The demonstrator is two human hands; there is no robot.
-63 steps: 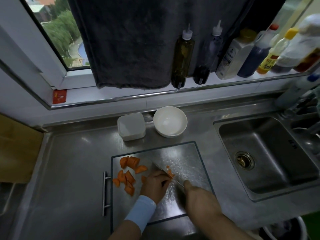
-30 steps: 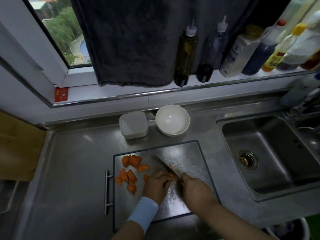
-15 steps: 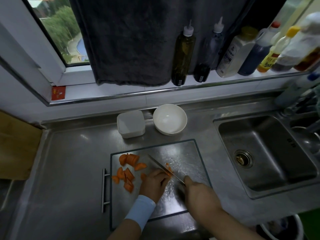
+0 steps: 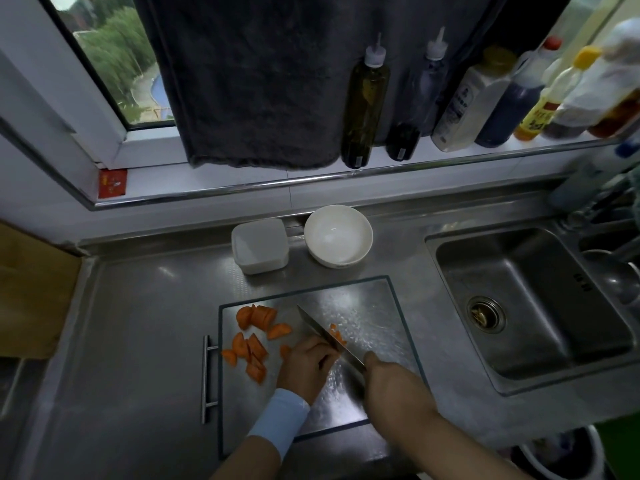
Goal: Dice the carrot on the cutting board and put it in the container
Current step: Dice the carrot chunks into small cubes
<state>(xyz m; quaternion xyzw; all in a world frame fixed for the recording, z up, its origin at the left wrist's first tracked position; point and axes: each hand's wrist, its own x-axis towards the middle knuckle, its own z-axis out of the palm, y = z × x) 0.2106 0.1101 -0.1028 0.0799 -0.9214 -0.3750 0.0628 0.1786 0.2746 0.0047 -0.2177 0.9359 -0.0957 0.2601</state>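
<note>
Where the right hand (image 4: 391,382) closes fully round the handle of the knife (image 4: 323,330), with one digit laid forward at the heel of the blade, the hold is judged to steady the edge for a downward cut; the handle itself is hidden inside the fist. Opposite it, the left hand (image 4: 308,365) has its fingers curled down and knuckles close against the flat of the blade, pinning the carrot piece (image 4: 337,337) under cut. Only a little of its orange shows on the far side of the blade. This tucked posture is judged to keep the fingertips clear of the edge. Both hands work near the middle of the cutting board (image 4: 367,303), which lies flat on the steel counter (image 4: 138,323) beside the sink (image 4: 540,344). Cut carrot chunks (image 4: 254,342) lie loose on the left part of the board, apart from the blade, presumably moved aside to free the cutting area. The container (image 4: 259,245) stands just beyond the board's far edge, next to a white bowl (image 4: 337,235), within reach for the transfer; no orange shows in it, so that step is judged not yet begun. Count: one knife, one board, one container, one bowl, one sink, and about nine cut chunks, which overlap too much for a firm figure.
</note>
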